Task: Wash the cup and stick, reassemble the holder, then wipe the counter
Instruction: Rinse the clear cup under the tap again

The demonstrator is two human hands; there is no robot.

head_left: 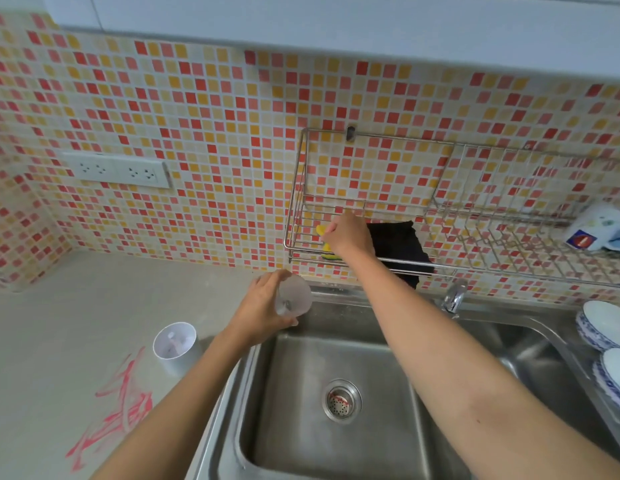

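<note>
Head view, landmark is the sink (336,455). Left hand (263,306) wraps a translucent cup (294,295) over the sink's back-left corner, at the rim. Right hand (346,233) reaches up behind the sink into the wire rack (423,261), fingers pinched on a yellow sponge (321,231), black cloth (398,251) just beside. White holder (175,344) stands left of the sink near its edge; red scribbles (118,403) further left on the counter (59,323). Basin open; plates (603,327) crowd its right side.
</note>
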